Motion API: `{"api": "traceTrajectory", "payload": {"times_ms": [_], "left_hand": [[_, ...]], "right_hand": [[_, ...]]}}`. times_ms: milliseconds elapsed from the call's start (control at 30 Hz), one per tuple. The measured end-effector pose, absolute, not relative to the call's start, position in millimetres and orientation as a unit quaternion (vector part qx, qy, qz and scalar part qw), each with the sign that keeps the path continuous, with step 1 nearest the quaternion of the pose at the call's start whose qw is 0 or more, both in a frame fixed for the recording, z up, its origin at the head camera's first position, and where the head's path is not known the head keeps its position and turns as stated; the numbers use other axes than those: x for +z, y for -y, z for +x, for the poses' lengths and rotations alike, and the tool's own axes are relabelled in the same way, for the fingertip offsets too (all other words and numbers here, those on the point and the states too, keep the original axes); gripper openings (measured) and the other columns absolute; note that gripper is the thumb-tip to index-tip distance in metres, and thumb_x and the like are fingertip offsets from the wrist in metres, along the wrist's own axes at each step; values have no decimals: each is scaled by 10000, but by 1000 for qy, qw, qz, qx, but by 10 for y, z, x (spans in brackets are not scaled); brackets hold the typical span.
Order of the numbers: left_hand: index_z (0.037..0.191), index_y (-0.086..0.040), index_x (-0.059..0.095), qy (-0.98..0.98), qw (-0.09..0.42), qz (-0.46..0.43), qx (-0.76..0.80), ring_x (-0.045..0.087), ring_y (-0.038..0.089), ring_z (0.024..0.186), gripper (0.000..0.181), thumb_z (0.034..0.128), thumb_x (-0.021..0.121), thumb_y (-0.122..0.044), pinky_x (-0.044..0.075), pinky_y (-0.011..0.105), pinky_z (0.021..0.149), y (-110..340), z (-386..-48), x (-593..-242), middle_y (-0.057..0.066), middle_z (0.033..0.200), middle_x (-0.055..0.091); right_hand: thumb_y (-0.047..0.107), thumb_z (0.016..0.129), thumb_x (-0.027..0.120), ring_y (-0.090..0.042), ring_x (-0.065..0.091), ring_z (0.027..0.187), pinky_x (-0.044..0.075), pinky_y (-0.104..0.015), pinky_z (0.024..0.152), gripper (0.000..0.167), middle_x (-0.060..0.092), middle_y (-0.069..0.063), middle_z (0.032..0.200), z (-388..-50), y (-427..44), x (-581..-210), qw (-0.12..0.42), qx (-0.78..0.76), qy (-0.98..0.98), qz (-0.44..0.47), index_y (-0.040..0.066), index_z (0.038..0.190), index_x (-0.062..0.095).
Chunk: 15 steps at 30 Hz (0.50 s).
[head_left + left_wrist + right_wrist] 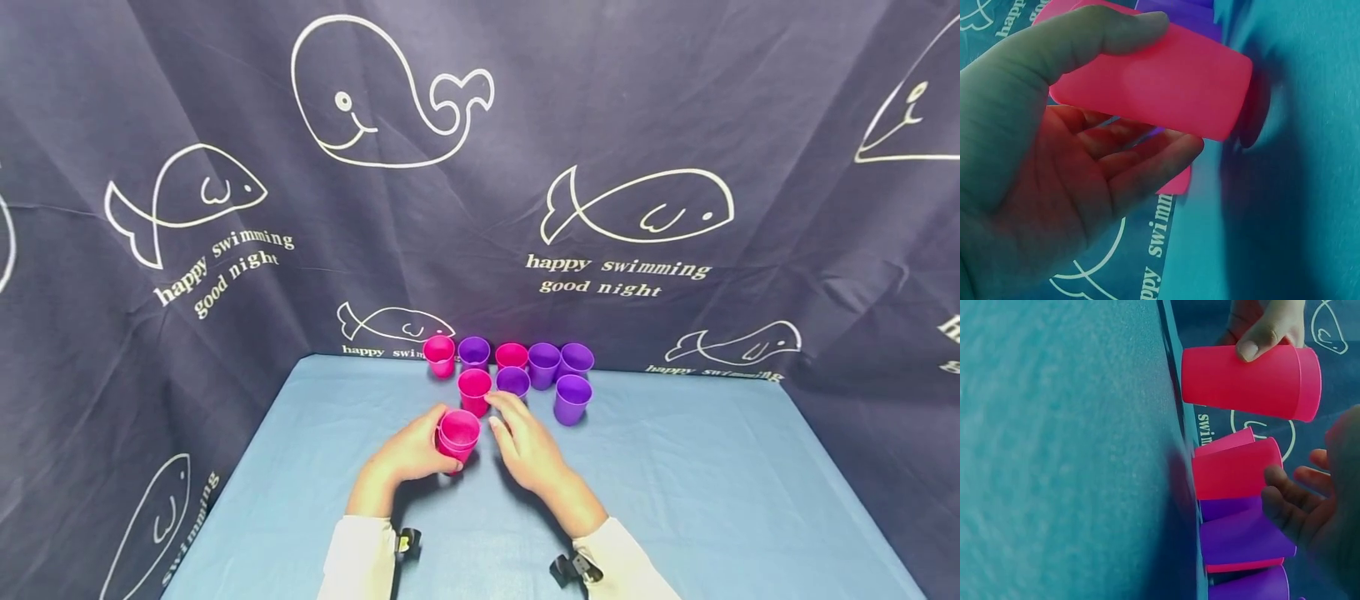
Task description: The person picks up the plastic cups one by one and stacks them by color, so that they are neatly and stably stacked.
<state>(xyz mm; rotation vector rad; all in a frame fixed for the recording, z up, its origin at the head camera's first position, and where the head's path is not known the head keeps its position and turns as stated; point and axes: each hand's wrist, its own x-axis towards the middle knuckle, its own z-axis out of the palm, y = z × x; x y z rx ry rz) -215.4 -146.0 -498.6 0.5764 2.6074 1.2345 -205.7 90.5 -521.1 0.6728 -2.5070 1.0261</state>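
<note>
My left hand [408, 450] grips a stack of nested pink cups [457, 437], thumb on the near side and fingers on the far side. In the right wrist view a second rim shows at the mouth of the stack [1241, 378]. My right hand [528, 446] has its fingers loosely extended, holding nothing. Its fingertips are beside a standing pink cup [474, 394]; whether they touch it I cannot tell. Just behind that hand stands a purple cup [513, 382], partly hidden by the fingers.
A back row holds a pink cup [439, 358], a purple cup [474, 353], another pink cup [512, 356] and two purple ones. One more purple cup [572, 402] stands at the right front. The blue tabletop [705, 492] meets a dark printed curtain [480, 208].
</note>
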Motion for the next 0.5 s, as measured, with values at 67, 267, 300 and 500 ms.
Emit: {"api": "traceTrajectory", "payload": {"times_ms": [67, 267, 300, 500], "left_hand": [[1186, -142, 589, -884, 97, 190, 417, 653, 146, 974, 584, 716, 936, -141, 563, 398, 909, 1484, -2156, -4984, -9, 1045, 701], [1165, -144, 598, -887, 98, 190, 409, 650, 144, 954, 562, 716, 935, -142, 559, 386, 893, 1516, -2151, -4989, -18, 1024, 701], [1167, -144, 599, -888, 98, 191, 407, 650, 143, 953, 564, 716, 936, -146, 559, 385, 891, 1517, -2151, -4991, -20, 1024, 700], [1170, -138, 601, -887, 103, 199, 404, 648, 136, 956, 580, 704, 946, -124, 552, 376, 894, 1528, -2161, -4987, -18, 1022, 700]], "right_hand": [[187, 1060, 593, -265, 588, 1417, 481, -473, 1170, 414, 597, -78, 1519, -2058, -888, -5207, 167, 364, 885, 236, 106, 1466, 600], [182, 1057, 600, -250, 544, 1473, 490, -469, 1168, 442, 547, -38, 1598, -2045, -848, -5201, 137, 359, 896, 224, 118, 1494, 587], [181, 1058, 598, -245, 532, 1485, 482, -466, 1178, 449, 535, -30, 1612, -2044, -842, -5200, 132, 357, 898, 221, 123, 1502, 582], [155, 1053, 601, -252, 501, 1510, 452, -475, 1205, 466, 497, -31, 1647, -2065, -827, -5194, 115, 352, 902, 220, 117, 1516, 571]]}}
